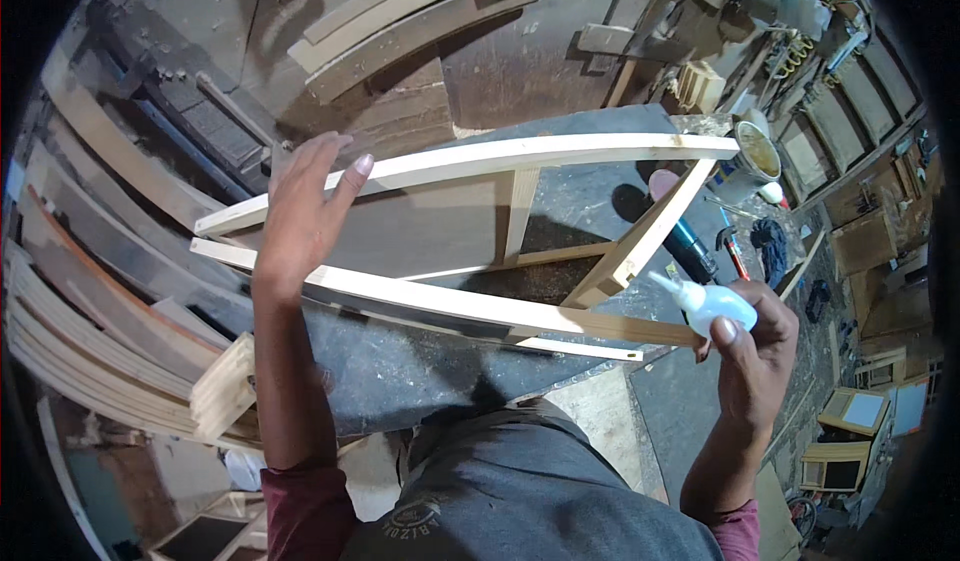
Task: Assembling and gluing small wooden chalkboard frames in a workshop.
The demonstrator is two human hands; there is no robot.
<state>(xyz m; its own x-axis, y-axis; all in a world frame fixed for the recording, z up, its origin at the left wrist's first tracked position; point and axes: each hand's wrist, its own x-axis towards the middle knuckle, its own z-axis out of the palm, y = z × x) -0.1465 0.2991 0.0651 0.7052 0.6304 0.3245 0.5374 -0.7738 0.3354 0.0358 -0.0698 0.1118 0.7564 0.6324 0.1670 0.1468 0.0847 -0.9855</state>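
A pale wooden frame lies on a dark worktable (380, 381), with a far rail (570, 150) and a near rail (470, 307) running across in front of me. A short crosspiece (521, 211) and a slanted end piece (645, 243) stand between them. My left hand (303, 206) reaches over the frame's left part, thumb apart and fingers stretched out, seemingly resting on the far rail. In my right hand (762, 356) is a small translucent squeeze bottle (725, 306) with a pointed nozzle. Its nozzle tilts up and left, close to the lower end of the slanted piece.
Past the frame's right end are a teal cylindrical tool (688, 246), a red-handled hammer (736, 258), a dark coiled bundle (769, 251) and a tub (755, 156). Curved boards (110, 296) stack along the left. More curved pieces (420, 36) lie at the back.
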